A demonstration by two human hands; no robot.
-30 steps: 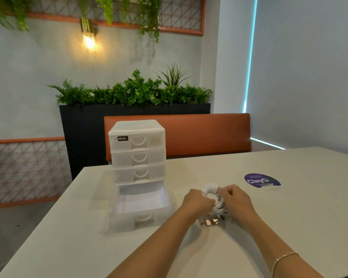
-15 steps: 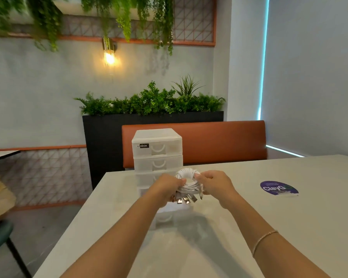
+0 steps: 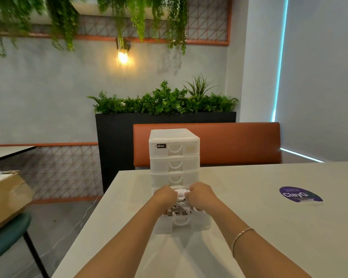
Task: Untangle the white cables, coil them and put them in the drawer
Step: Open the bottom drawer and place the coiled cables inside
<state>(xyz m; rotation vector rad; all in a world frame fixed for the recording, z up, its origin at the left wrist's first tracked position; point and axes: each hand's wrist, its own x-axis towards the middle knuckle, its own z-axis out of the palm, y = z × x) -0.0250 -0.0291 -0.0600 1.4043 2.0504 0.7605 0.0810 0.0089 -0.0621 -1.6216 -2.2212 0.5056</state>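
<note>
Both hands are up in front of the person, the left hand (image 3: 165, 196) and the right hand (image 3: 199, 195) curled in from either side around a coiled bundle of white cables (image 3: 181, 193), gripping it between them. The bundle hangs over the pulled-out bottom drawer (image 3: 182, 221) of a small translucent drawer unit (image 3: 174, 155) that stands on the pale tabletop (image 3: 259, 217). Loose plug ends (image 3: 178, 209) dangle below the coil, just above or already inside the drawer; from where I stand I cannot tell whether they touch its floor.

The coiling looks finished, so what remains is setting it down. To do that well, I would lower the coil flat into the middle of the drawer instead of dropping it, keeping both sides squeezed until it rests, so the loops do not spring apart. The dangling plugs are the likely trouble: if they hang over the front wall they could catch when the drawer slides shut, so they want tucking inside the ring first. Releasing one hand at a time would let the other steady the loops. The unit seems light plastic, so pushing the drawer in probably needs a hand bracing the stack.

A purple round sticker (image 3: 300, 195) sits well off to the right.
</note>
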